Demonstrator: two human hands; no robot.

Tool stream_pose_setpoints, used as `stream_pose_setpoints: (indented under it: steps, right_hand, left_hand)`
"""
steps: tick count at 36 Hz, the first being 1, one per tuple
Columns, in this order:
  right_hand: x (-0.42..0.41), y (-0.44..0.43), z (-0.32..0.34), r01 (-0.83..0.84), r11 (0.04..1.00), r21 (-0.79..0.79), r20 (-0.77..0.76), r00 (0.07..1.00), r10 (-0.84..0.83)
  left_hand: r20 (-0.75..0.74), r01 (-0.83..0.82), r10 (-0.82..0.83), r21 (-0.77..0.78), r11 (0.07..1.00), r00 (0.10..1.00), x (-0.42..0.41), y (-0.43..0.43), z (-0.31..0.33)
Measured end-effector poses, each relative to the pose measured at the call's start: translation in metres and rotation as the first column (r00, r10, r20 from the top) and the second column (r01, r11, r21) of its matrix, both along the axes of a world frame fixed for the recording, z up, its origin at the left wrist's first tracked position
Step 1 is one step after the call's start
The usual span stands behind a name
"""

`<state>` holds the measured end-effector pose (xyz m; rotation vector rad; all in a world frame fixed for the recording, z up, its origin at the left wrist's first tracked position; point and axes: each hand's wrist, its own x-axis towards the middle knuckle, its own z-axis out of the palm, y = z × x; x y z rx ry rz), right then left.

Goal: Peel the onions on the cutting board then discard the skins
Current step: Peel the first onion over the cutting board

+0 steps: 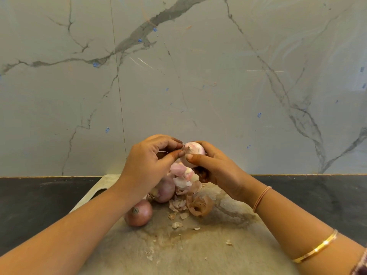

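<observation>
1. The right hand (pixel 218 169) curls its fingers and thumb round the held onion (pixel 195 153), a smooth, pale pink-white bulb raised above the far edge of the cutting board (pixel 198 251).
2. The left hand (pixel 151 161) pinches thumb and forefinger on the dry, fibrous tuft at the bulb's tip. Its other fingers are curled in.
3. The board is a pale slab, scuffed and stained brown in the middle, with a handle cut-out near its far left corner.
4. Two unpeeled onions lie toward the board's left edge. The round one (pixel 138 213) has glossy pinkish-brown skin and a dark root disc. The second one (pixel 163 190) sits beyond it, partly hidden by the left wrist.
5. Loose skins (pixel 186 181) pile up near the far edge below the hands. They are curved, pink and white, with a crumpled brown papery husk (pixel 199 206) just beside them.
6. Small dry flakes (pixel 176 225) scatter toward the board's middle.
7. The board lies on a dark matte countertop (pixel 39 205), backed by a grey-veined marble wall (pixel 198 76).
8. The right forearm wears a thin gold bangle (pixel 315 248), and a thread band (pixel 262 198) circles the wrist.
</observation>
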<state>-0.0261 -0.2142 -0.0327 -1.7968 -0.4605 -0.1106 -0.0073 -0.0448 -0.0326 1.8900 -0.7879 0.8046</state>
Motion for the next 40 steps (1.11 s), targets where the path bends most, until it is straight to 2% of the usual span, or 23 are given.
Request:
stream_pose_setpoints:
  steps: [4,8,12,17,23,29,34,37,40]
  right_hand:
    - [0.000,0.000,0.000,0.040,0.997,-0.070,0.024,0.999,-0.038]
    - [-0.001,-0.001,0.001,0.051,0.993,-0.110,0.060,0.997,-0.044]
    - [-0.004,0.000,0.003,0.049,0.991,-0.121,0.069,0.997,-0.041]
    - [-0.003,0.001,0.003,0.020,0.988,-0.151,0.077,0.997,-0.009]
    - [-0.002,-0.005,0.003,-0.026,0.995,-0.101,0.028,0.999,0.029]
    - [-0.002,-0.009,0.007,-0.075,0.992,-0.098,0.005,0.997,0.076]
    - [-0.005,-0.011,0.007,-0.118,0.984,-0.136,-0.018,0.993,0.117]
    - [-0.004,-0.014,0.009,-0.072,0.992,-0.105,-0.005,0.997,0.072]
    - [0.000,-0.022,0.012,0.069,0.990,-0.126,0.043,0.997,-0.063]
  left_hand:
    - [0.004,0.033,-0.033,0.011,0.999,0.999,-0.001,-0.001,0.000]
    - [0.024,0.074,-0.076,0.090,0.993,0.997,-0.004,-0.003,-0.001]
    - [0.108,-0.003,-0.020,0.202,0.979,0.994,-0.003,-0.001,0.000]
    - [0.128,-0.072,0.048,0.188,0.980,0.991,-0.002,0.002,0.001]
    - [0.088,-0.096,0.086,0.124,0.988,0.992,-0.005,-0.002,0.000]
    - [0.076,-0.122,0.113,0.126,0.985,0.991,-0.005,-0.004,-0.001]
    - [-0.017,-0.240,0.240,-0.003,0.971,0.971,0.008,0.009,0.002]
    - [-0.066,-0.289,0.290,0.026,0.957,0.955,0.012,0.015,0.003]
    - [-0.115,-0.245,0.259,0.120,0.962,0.959,0.012,0.012,0.001]
